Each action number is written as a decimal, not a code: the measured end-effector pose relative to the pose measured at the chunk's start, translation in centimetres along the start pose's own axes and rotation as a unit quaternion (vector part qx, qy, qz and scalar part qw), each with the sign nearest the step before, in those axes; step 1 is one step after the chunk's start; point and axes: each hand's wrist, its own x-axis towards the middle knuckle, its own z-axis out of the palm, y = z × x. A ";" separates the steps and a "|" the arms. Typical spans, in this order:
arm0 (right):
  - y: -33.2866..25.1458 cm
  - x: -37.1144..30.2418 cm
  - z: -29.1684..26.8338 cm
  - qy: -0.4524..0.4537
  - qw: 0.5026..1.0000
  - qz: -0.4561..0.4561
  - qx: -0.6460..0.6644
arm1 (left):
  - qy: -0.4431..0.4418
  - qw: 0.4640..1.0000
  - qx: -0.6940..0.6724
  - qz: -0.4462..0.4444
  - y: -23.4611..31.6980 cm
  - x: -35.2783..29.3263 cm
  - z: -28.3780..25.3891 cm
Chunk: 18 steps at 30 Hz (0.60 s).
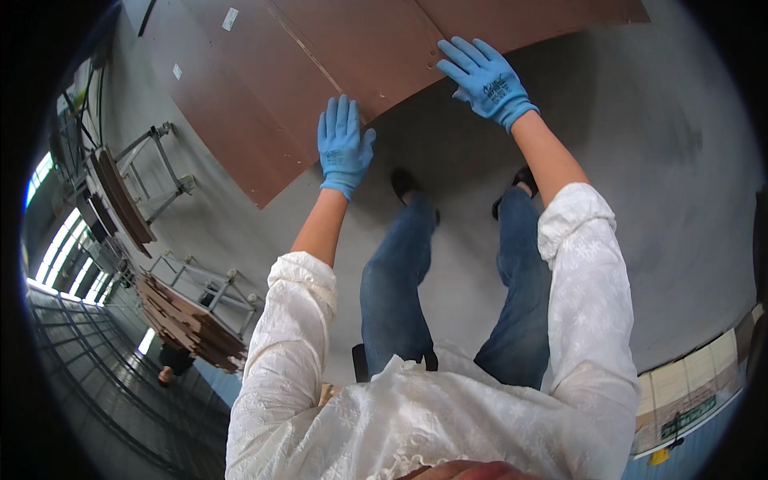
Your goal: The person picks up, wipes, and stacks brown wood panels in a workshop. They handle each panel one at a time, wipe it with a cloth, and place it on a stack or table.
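On brown panels [232, 120], flat hands [342, 150] [490, 84]

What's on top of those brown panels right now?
Two white labels show on the brown panels. The left hand and right hand, blue-gloved, overlap the near edge; the surface beneath their fingers is hidden.

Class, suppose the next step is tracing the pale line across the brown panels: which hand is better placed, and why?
Probably the person's left hand: its outstretched fingers reach the near end of the pale line, while the right hand is farther right, near the dark line.
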 end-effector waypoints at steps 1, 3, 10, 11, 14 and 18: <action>0.6 0.1 0.6 0.019 1.000 -0.017 0.003 | 0.017 1.000 0.001 0.002 0.1 0.0 0.9; 1.6 0.4 1.7 0.048 0.998 -0.048 0.012 | 0.052 0.998 -0.002 0.025 0.0 0.1 2.9; 2.9 2.1 4.0 0.161 0.977 -0.140 -0.015 | 0.155 0.987 0.021 0.032 -1.4 -0.9 6.5; 2.9 2.3 4.1 0.179 0.972 -0.153 -0.005 | 0.167 0.985 0.024 0.035 -1.5 -1.0 6.8; 2.7 2.7 4.0 0.213 0.961 -0.173 0.010 | 0.206 0.977 0.036 0.039 -1.7 -0.9 7.7; 2.0 3.3 3.9 0.242 0.952 -0.183 0.023 | 0.243 0.969 0.033 0.043 -1.9 -1.2 8.4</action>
